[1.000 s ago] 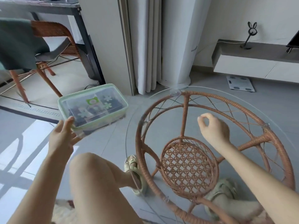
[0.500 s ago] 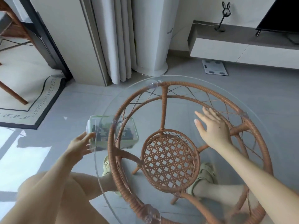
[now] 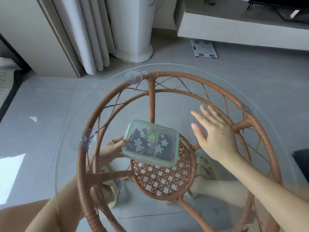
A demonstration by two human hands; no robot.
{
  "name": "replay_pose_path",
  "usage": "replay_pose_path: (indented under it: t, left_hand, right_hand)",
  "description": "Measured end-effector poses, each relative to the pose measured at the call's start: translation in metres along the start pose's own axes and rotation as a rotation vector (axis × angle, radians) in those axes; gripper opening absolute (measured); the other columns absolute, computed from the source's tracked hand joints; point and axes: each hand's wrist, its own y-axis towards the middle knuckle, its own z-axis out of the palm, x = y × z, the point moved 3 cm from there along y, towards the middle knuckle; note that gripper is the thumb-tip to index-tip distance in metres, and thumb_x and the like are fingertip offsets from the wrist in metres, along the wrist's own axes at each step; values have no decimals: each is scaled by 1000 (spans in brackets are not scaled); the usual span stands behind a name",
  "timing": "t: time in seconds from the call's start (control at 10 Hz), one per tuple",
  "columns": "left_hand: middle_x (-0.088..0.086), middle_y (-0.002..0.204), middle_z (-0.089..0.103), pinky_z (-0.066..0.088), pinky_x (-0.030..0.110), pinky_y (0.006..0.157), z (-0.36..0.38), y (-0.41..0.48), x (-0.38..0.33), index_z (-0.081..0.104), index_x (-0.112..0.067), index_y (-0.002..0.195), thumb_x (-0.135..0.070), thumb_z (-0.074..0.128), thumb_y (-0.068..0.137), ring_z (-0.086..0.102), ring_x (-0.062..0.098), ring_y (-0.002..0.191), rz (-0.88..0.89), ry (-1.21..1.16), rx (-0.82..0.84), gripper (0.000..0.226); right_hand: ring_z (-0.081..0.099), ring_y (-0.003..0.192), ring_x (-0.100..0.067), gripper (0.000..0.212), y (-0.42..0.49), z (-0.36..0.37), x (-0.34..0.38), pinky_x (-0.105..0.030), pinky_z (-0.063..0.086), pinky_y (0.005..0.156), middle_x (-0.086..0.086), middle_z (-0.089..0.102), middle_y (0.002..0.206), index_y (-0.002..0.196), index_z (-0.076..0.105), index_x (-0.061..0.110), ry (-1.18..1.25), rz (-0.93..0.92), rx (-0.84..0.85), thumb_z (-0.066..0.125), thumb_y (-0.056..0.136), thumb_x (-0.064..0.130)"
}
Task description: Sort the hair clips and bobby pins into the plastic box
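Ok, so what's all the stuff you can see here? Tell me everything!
plastic box: one, clear with green rim and flower stickers, dark clips inside, over the woven shelf
glass tabletop: one, clear, round, on the rattan frame
rattan frame: one, brown, under the glass
woven shelf: one, brown, low in the frame
suction cups: three seen, clear, on the frame's ring
bathroom scale: one, white, on the floor beyond
curtain: one, pale grey, back left
tower appliance: one, white, beside the curtain
TV cabinet: one, white, back right
rug: one, pale with dark border, far left
slippers: two, pale green, on the feet under the table
left hand: holds the box's left edge
right hand: open, fingers straight, over the glass
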Motion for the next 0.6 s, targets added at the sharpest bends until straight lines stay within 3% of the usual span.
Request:
replay_pose_path:
  t: [0.1,0.2,0.3,0.4,0.5,0.6]
  left_hand:
    - [12,111,70,56,47,84,19,17,11,63,-21,116,-46,65,79,66,33,101,1,53,81,44]
    - [11,110,70,55,50,85,29,31,30,63,-22,116,-33,61,86,66,35,102,-23,29,94,32]
    - [15,124,62,49,59,90,39,37,46,54,-18,128,-27,64,86,61,41,109,-46,-39,205,45]
    - [24,129,55,44,58,96,44,40,63,37,-20,140,-13,59,88,54,45,116,-107,-86,275,57]
    - [31,132,48,37,62,101,41,38,66,31,-16,141,1,53,89,51,47,116,-159,-26,209,59]
    - [27,124,50,37,50,100,34,41,57,41,-11,134,-5,43,95,52,41,111,-160,-140,174,39]
  right_hand:
    - [37,134,-30,50,2,0,0,-45,32,108,-11,46,140,131,51,20,2,-5,-18,29,92,44]
    - [40,132,-31,48,2,1,0,-45,34,106,-12,49,138,129,52,19,-11,-15,-42,32,92,42]
    - [40,133,-30,47,2,1,-1,-45,35,105,-11,50,138,130,52,20,-13,-12,-50,33,92,41]
    - [39,133,-30,47,2,4,-1,-45,37,104,-11,50,138,130,52,20,-6,-9,-45,33,92,41]
    - [40,133,-30,47,1,3,0,-46,39,104,-11,50,138,129,52,20,0,-19,-48,33,92,41]
    - [41,132,-30,47,3,4,-1,-45,38,104,-11,51,137,129,53,20,-11,-19,-55,33,92,41]
